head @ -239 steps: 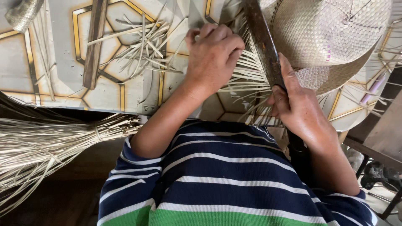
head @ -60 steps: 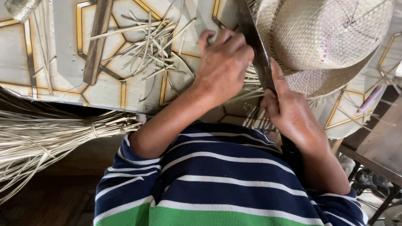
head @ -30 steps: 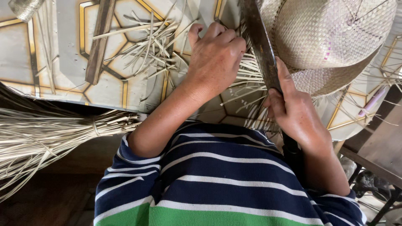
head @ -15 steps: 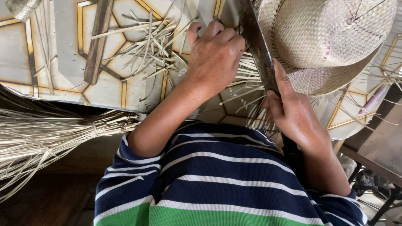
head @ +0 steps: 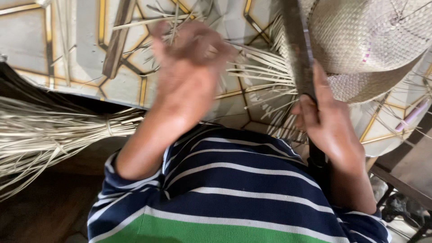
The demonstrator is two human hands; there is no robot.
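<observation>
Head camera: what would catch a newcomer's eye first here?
Probably the woven straw hat at upper right, its loose strands fanning out. The right hand presses a long dark blade against the hat's edge, while the blurred left hand hovers over the strands. A tied straw bundle lies at left.

Right hand [head: 330, 130] grips a dark flat bar [head: 297, 49] against the woven straw hat [head: 373, 40]. Left hand [head: 189, 72], blurred, touches loose straw strands [head: 256, 76] above the patterned floor [head: 27, 40].
</observation>
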